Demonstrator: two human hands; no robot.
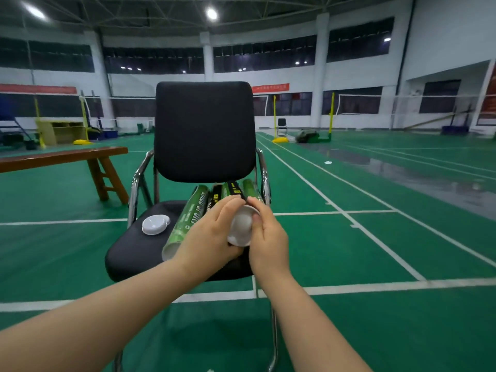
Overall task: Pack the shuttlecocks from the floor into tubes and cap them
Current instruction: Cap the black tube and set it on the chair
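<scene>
Here, over the chair [204,130] seat, the left hand [212,232] is gripping a tube [233,190] while the right hand [268,237] is pinching the cap [241,224] on its near end. If the cap is going on crooked, it is probably risking popping off and jostling the other tubes [188,213] lying alongside.

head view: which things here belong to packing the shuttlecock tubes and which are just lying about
Job in hand:
- left hand and right hand, both gripping the white cap at a tube end
- green tubes on the chair seat
- spare white cap beside them

Lying about:
- wooden bench
- yellow net post
- far chair
</scene>
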